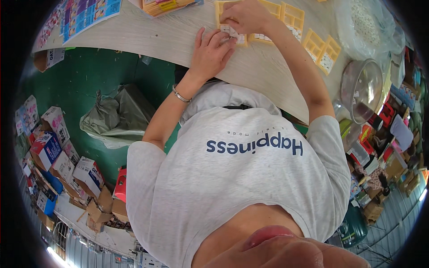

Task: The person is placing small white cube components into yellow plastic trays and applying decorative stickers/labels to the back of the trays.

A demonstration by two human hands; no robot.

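My left hand [212, 52] lies at the near left corner of a yellow compartment tray [217, 12], its fingers stretched out and the fingertips by the small white pieces [232, 31] in the near compartment. Over that same tray, my right hand [247, 17] points downward with its fingers drawn together; whatever they may pinch is hidden. Just right of it stands another yellow tray [292, 14], also with white pieces at its near end. Farther right sit two more yellow trays [331, 49], set at an angle, partly filled with white pieces.
A clear plastic bag of white pieces [366, 20] rests at the right of the table [152, 33], with a transparent round bowl [361, 85] nearer me. Printed sheets [89, 18] and an orange bundle [163, 5] lie left. A grey-green bag [118, 114] and cartons [47, 149] are on the floor.
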